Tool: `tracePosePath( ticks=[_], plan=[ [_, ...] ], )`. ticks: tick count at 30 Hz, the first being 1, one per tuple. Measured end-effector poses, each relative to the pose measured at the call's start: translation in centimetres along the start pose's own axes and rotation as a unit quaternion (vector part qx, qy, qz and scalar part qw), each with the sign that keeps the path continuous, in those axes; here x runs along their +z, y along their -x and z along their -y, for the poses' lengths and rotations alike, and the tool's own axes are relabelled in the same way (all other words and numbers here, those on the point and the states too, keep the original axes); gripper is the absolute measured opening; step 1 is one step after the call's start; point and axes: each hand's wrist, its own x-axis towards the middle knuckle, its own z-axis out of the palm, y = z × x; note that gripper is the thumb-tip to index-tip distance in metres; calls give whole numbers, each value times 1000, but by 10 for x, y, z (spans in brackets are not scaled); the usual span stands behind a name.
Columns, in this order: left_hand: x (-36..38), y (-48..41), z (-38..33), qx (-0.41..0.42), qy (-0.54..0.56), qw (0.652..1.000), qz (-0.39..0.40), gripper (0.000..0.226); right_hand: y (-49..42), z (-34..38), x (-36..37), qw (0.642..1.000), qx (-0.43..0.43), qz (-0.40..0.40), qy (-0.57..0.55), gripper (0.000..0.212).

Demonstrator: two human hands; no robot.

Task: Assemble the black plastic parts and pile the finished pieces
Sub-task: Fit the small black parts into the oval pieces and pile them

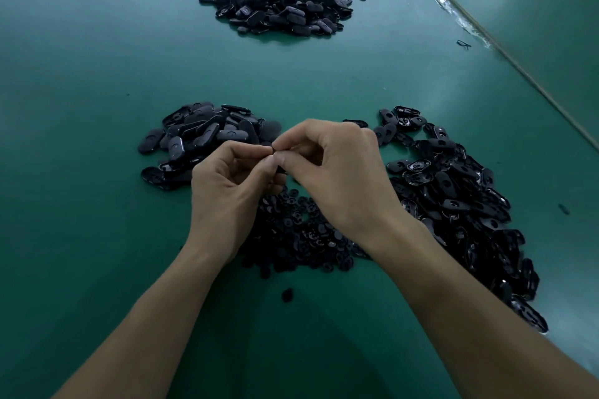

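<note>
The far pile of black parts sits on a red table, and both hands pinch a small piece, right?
Not quite: the head view shows the table is green, not red. The far pile of black parts does sit on it, and the left hand and right hand both pinch a small piece.

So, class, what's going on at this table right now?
A person works at a green table. The left hand and right hand meet above it, both pinching a small black part that the fingers mostly hide. Below them lies a heap of small pieces. Oval shells fill a left pile, a right pile and a far pile.
</note>
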Motion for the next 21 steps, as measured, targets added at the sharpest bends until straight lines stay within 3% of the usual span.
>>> tracePosePath(
  ticks=[4,8,21],
  plan=[
    [-1,-1,2,-1,-2,1000,2,4,-1,0,3,1000,9,-1,4,6],
    [-1,-1,3,-8,3,1000,-3,5,-1,-1,4,1000,18,6,14,16],
    [-1,1,-1,6,-6,1000,19,5,0,0,3,998,44,28,30,8]
  ],
)
